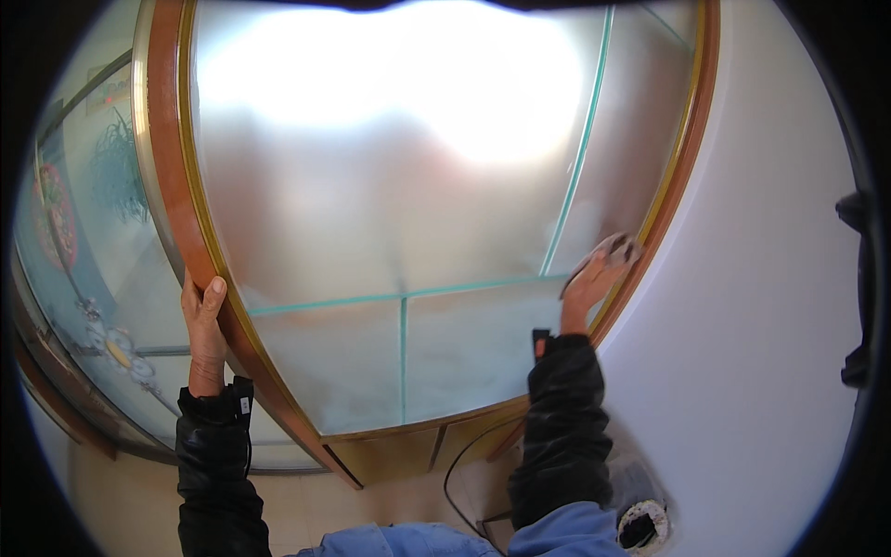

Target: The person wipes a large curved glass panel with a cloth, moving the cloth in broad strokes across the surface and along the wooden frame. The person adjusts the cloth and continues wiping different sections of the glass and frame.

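Note:
A large frosted glass panel (pixel 390 237), crossed by pale green strips (pixel 327 298), fills the middle of the view. Around it runs a brown wooden frame (pixel 172 160) with a yellowish inner trim. My left hand (pixel 205 317) grips the left post of this frame, its thumb on the front face. Over at the right edge, my right hand (pixel 593 278) presses a greyish-brown cloth (pixel 619 249) against the glass and trim; its fingers are partly hidden by the cloth.
A sliding glass door (pixel 125 278) with a flower decoration stands at left, a plant behind it. White wall (pixel 752 278) borders the right side. Below are wooden lower panels (pixel 383 456), a dark cable (pixel 452 463), tiled floor (pixel 299 505) and a round bin-like container (pixel 658 519).

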